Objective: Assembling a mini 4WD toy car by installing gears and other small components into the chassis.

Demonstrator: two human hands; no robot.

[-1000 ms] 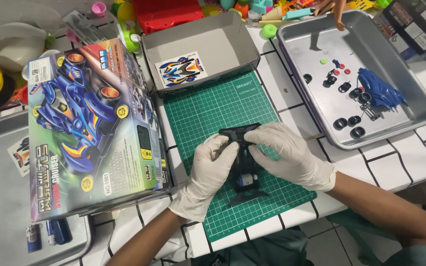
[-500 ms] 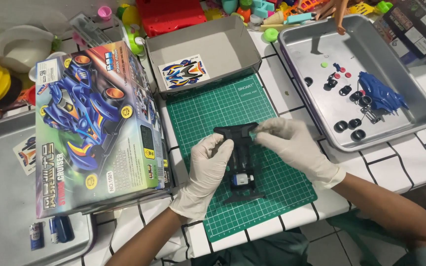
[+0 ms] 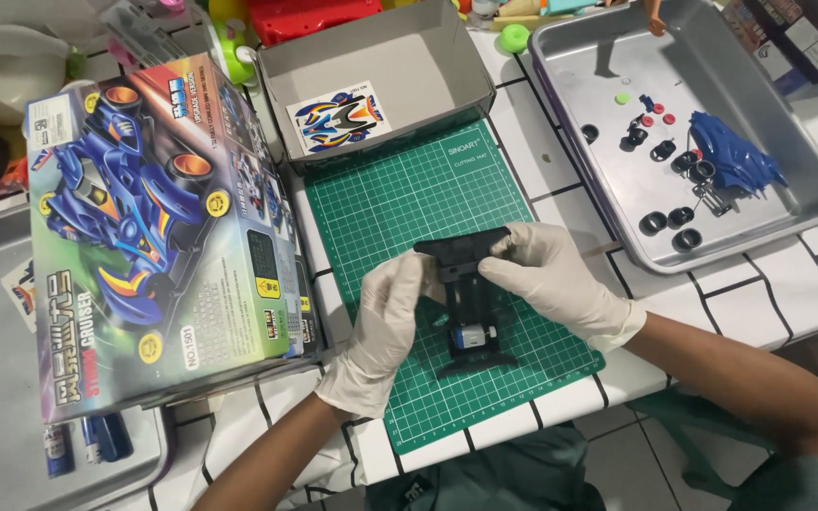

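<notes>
Both gloved hands [image 3: 471, 293] gripping black toy chassis [image 3: 471, 308], colourful car box [image 3: 158, 237] alongside.

Both forearms enter from the lower edge of the frame, bare up to the wrists, and both hands wear pale disposable gloves. The left hand [image 3: 385, 326] rises from the lower middle, wrist bent slightly, its fingers [image 3: 407, 280] curled inward toward the centre. The right hand [image 3: 551, 284] comes in from the lower right on a long diagonal forearm (the glove cuff ends just past the wrist), palm turned down, its fingers [image 3: 508, 248] pinched together and pointing left. The two hands meet near mid-frame, fingertips close to one another.
</notes>
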